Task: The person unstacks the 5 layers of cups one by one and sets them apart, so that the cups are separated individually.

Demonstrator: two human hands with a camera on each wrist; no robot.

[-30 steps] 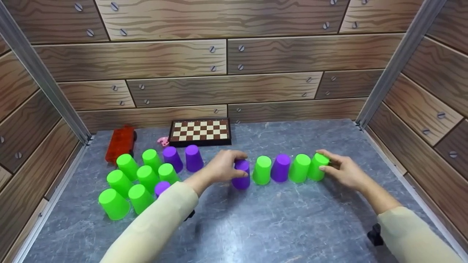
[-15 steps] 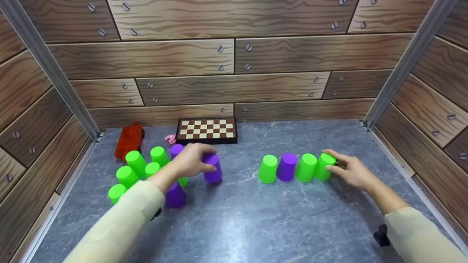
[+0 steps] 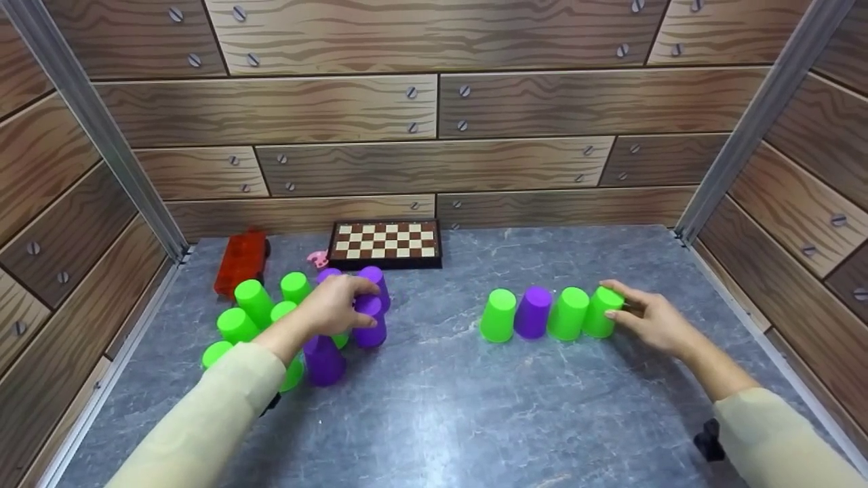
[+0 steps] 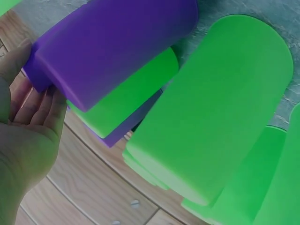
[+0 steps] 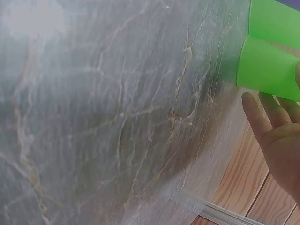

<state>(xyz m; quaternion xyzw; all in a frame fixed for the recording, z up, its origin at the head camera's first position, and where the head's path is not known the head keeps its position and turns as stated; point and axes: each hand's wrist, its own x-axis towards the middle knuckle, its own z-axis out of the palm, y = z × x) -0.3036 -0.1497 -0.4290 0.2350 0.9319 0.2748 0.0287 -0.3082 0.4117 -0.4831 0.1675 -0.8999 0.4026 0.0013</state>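
Observation:
In the head view my left hand (image 3: 329,308) holds a purple cup (image 3: 371,329) by its upper part, beside the left cluster of upside-down green and purple cups. Another purple cup (image 3: 325,362) stands just nearer, and one more purple cup (image 3: 377,285) is behind it. In the left wrist view, the thumb and fingers meet a purple cup at the left edge, partly hidden by a nearer purple cup (image 4: 117,42). On the right, my right hand (image 3: 651,322) grips the end green cup (image 3: 601,315) of a short row, thumb in front and fingers behind.
That row also has a green cup (image 3: 498,318), a purple cup (image 3: 534,315) and a second green cup (image 3: 568,315). A checkered board (image 3: 385,242), a small pink object (image 3: 317,259) and a red toy vehicle (image 3: 241,264) lie toward the back wall. Wood-patterned walls enclose the grey table (image 3: 475,420).
My left hand has carried the purple cup left, from the row's left end to the cluster. The right hand keeps its place at the end green cup. The head view has shifted slightly.

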